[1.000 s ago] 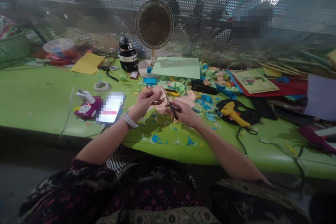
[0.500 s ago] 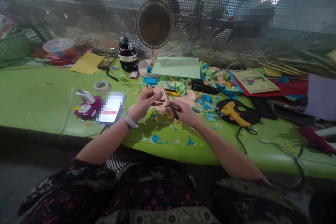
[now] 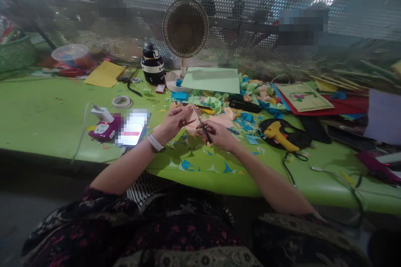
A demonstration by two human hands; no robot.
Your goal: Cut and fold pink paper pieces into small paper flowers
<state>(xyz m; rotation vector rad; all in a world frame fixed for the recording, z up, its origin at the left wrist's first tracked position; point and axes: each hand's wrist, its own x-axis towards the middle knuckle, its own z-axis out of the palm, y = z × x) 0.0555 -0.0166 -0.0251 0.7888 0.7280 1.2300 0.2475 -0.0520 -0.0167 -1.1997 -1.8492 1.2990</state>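
Observation:
My left hand (image 3: 174, 122) pinches a piece of peach paper (image 3: 193, 113) between thumb and fingers, above the littered table. In my right hand (image 3: 219, 134) is a pair of scissors (image 3: 205, 130), its dark handles in my fingers and its blades pointing up and left at the paper. The blades look spread, with the paper close to them. Under and around both hands lie peach, blue and white paper scraps (image 3: 188, 164). Another flat peach sheet (image 3: 222, 120) rests just behind my right hand.
A fan (image 3: 185, 29), black bottle (image 3: 153, 64) and pale green sheet (image 3: 213, 79) stand behind. Left are a phone (image 3: 134, 127), tape roll (image 3: 122, 102) and purple power strip (image 3: 105, 130). To the right lie a yellow glue gun (image 3: 278, 135) and stacked papers (image 3: 305, 96).
The peach paper has turned a little in my left hand, and less of it shows. My left fingers have shifted slightly; the scissors stay in nearly the same place.

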